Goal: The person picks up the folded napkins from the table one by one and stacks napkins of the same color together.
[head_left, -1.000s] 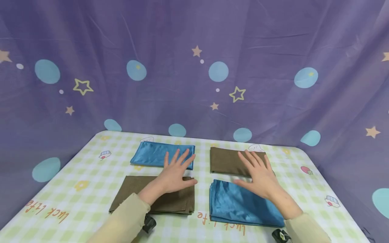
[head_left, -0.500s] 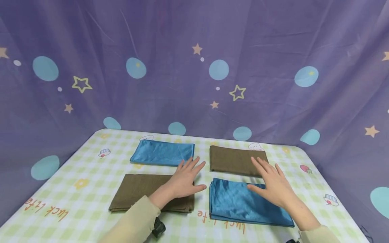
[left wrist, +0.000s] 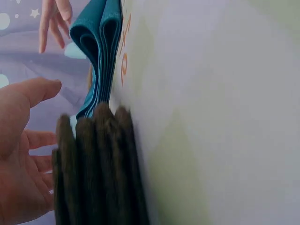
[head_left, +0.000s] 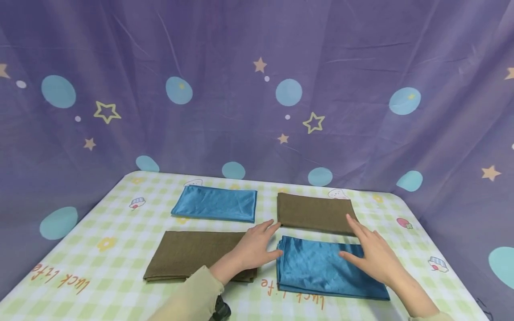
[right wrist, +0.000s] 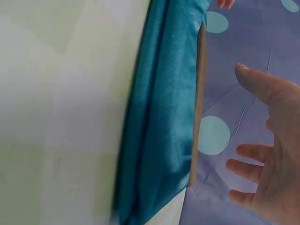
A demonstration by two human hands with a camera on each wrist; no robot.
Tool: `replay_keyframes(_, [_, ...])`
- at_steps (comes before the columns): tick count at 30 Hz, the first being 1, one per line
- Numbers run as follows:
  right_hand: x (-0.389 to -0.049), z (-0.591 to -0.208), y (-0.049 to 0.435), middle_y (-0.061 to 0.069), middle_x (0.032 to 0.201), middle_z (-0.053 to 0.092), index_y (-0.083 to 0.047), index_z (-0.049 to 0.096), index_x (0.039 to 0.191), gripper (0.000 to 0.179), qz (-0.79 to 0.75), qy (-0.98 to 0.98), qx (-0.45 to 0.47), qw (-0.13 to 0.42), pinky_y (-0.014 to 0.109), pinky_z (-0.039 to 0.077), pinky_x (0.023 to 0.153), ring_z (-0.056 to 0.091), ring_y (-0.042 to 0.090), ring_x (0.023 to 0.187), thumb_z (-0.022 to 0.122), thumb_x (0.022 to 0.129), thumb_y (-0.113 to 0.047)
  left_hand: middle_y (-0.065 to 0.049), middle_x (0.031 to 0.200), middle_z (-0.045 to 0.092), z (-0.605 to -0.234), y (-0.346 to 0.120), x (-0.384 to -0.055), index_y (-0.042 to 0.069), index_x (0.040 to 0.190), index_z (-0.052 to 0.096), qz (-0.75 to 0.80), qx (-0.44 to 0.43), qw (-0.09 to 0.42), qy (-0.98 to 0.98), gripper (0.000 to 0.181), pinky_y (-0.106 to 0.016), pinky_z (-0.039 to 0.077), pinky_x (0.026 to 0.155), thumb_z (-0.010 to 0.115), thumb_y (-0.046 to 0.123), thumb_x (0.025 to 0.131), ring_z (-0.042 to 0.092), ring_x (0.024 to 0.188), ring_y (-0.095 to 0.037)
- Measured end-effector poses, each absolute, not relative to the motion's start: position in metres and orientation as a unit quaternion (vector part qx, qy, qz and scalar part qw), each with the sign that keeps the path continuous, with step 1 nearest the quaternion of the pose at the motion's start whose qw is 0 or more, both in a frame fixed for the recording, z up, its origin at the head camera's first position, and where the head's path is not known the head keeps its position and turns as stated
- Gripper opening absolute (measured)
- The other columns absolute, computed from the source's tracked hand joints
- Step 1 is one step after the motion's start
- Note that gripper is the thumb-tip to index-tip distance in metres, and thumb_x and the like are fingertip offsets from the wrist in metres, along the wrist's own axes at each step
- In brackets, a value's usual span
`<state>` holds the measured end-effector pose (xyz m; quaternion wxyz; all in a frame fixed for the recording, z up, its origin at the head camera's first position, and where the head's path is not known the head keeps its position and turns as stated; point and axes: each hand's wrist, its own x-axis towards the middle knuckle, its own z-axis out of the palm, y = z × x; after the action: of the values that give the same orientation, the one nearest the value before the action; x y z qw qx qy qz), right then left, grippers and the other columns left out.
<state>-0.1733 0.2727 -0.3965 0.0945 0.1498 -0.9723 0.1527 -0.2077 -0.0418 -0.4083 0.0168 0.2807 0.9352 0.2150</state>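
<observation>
My left hand (head_left: 254,248) and right hand (head_left: 376,257) have shifted toward the right edge of the desk (head_left: 124,232), fingers loosely spread, holding nothing, the four cloths (head_left: 214,204) folded, seemingly nothing left.

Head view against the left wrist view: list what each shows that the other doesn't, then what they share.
Only the head view: the far blue cloth, the strawberry print, the left sleeve and the top of the far brown cloth.

Only the left wrist view: the palm of the left hand, and the open loops in the end of the near blue cloth.

Both: the near brown cloth, the near blue cloth, both hands, the tablecloth and the curtain.
</observation>
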Motion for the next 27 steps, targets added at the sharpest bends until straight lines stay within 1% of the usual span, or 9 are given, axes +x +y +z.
replay_keyframes(3, [-0.172, -0.399, 0.278, 0.023, 0.138, 0.037, -0.025, 0.007, 0.147, 0.095, 0.155, -0.976, 0.134, 0.076, 0.06, 0.039, 0.084, 0.044, 0.045, 0.116, 0.064, 0.077, -0.053, -0.011, 0.141, 0.037, -0.41, -0.037, -0.207, 0.011, 0.14, 0.035, 0.232, 0.28, 0.025, 0.931, 0.066, -0.049, 0.033, 0.1, 0.057, 0.042, 0.087, 0.038, 0.126, -0.03])
replay_keyframes(5, [-0.171, -0.4, 0.281, 0.024, 0.138, 0.037, -0.025, 0.006, 0.148, 0.095, 0.16, -0.978, 0.122, 0.06, 0.059, 0.041, 0.081, 0.044, 0.046, 0.115, 0.063, 0.077, -0.055, -0.01, 0.138, 0.04, -0.411, -0.033, -0.207, 0.01, 0.139, 0.036, 0.244, 0.279, 0.03, 0.928, 0.064, -0.048, 0.035, 0.099, 0.058, 0.041, 0.087, 0.04, 0.125, -0.028])
replay_keyframes(10, [-0.171, -0.403, 0.286, 0.025, 0.138, 0.037, -0.021, 0.008, 0.148, 0.096, 0.173, -0.98, 0.097, 0.032, 0.061, 0.04, 0.082, 0.04, 0.046, 0.119, 0.061, 0.077, -0.057, -0.01, 0.136, 0.041, -0.413, -0.025, -0.206, 0.01, 0.138, 0.037, 0.278, 0.266, 0.056, 0.921, 0.063, -0.045, 0.039, 0.096, 0.06, 0.038, 0.086, 0.041, 0.124, -0.027])
replay_keyframes(16, [-0.169, -0.407, 0.294, 0.025, 0.134, 0.04, -0.02, 0.014, 0.147, 0.096, 0.193, -0.976, 0.099, 0.026, 0.059, 0.041, 0.079, 0.043, 0.045, 0.116, 0.064, 0.074, -0.057, -0.011, 0.137, 0.04, -0.413, -0.019, -0.202, 0.01, 0.139, 0.036, 0.287, 0.255, 0.079, 0.92, 0.069, -0.043, 0.041, 0.095, 0.064, 0.038, 0.082, 0.041, 0.124, -0.028])
replay_keyframes(19, [-0.17, -0.41, 0.298, 0.026, 0.132, 0.042, -0.016, 0.017, 0.147, 0.098, 0.199, -0.974, 0.102, 0.023, 0.058, 0.042, 0.08, 0.044, 0.044, 0.115, 0.067, 0.072, -0.055, -0.011, 0.137, 0.04, -0.413, -0.017, -0.201, 0.009, 0.139, 0.035, 0.287, 0.248, 0.088, 0.921, 0.071, -0.042, 0.041, 0.095, 0.066, 0.038, 0.081, 0.041, 0.124, -0.028])
replay_keyframes(23, [-0.172, -0.415, 0.304, 0.028, 0.129, 0.044, -0.008, 0.022, 0.145, 0.099, 0.204, -0.974, 0.096, 0.016, 0.056, 0.043, 0.08, 0.048, 0.043, 0.11, 0.071, 0.07, -0.051, -0.012, 0.135, 0.042, -0.415, -0.016, -0.2, 0.008, 0.138, 0.036, 0.283, 0.238, 0.094, 0.925, 0.074, -0.041, 0.042, 0.094, 0.069, 0.038, 0.079, 0.041, 0.122, -0.028])
replay_keyframes(27, [-0.173, -0.42, 0.308, 0.028, 0.125, 0.048, -0.003, 0.026, 0.142, 0.098, 0.212, -0.973, 0.093, 0.015, 0.053, 0.045, 0.077, 0.055, 0.039, 0.099, 0.074, 0.069, -0.046, -0.013, 0.131, 0.045, -0.417, -0.015, -0.201, 0.005, 0.137, 0.037, 0.269, 0.235, 0.084, 0.93, 0.079, -0.039, 0.043, 0.091, 0.073, 0.036, 0.074, 0.042, 0.117, -0.028])
